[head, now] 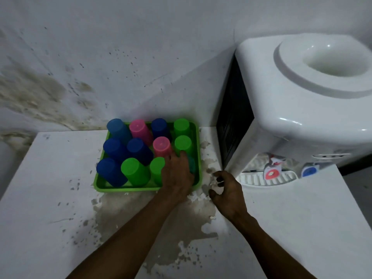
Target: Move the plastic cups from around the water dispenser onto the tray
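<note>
A green tray (pixel 104 188) lies on the white table against the wall, filled with several upside-down plastic cups in blue, pink and green. My left hand (pixel 177 174) reaches over the tray's front right corner and covers a teal cup (pixel 192 165), which it grips from above; most of that cup is hidden. A green cup (pixel 135 171) and a dark blue cup (pixel 110 172) stand in the front row. My right hand (pixel 227 190) hovers over the table between the tray and the water dispenser (pixel 291 109), fingers curled apart and holding nothing.
The white dispenser stands at the right with an open top well (pixel 338 59), red tap (pixel 271 173), blue tap (pixel 309 171) and a drip tray (pixel 253 180). The table's paint (pixel 157 214) is peeled and stained in front of the tray. A stained wall (pixel 80 77) rises behind.
</note>
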